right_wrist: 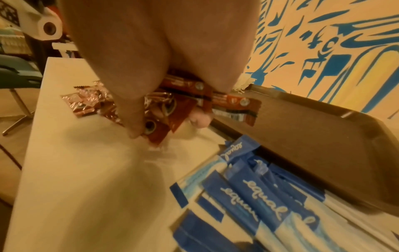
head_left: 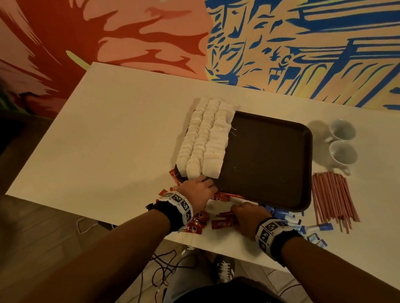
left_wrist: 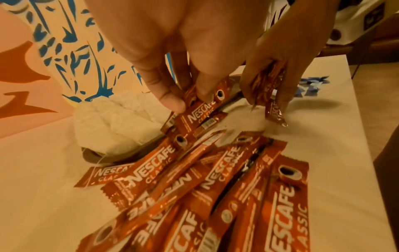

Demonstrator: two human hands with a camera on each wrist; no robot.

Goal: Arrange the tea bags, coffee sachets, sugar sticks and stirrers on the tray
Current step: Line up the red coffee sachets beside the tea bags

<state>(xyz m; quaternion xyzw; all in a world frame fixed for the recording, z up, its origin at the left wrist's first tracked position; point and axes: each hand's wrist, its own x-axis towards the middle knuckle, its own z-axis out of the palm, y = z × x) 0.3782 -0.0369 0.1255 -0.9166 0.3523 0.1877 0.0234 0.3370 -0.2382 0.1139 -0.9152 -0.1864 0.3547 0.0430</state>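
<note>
- The red coffee sachets (left_wrist: 218, 196) heaped on the table (left_wrist: 38, 196) near its front edge, just off the tray's near left corner, read "NESCAFE CLASSIC" in white letters; several lie upside down.
- The sachet pinched in the left hand (left_wrist: 164, 51) shows the same "NESCAFE CLASSIC".
- In the head view one sachet by the right hand (head_left: 249, 217) reads "NESCAF", cut off by the fingers.
- The blue and white sugar sticks (right_wrist: 254, 196) along the tray's front edge carry "equal" in white script.
- The small print and barcodes on the sachets' backs are too blurred to read.
</note>
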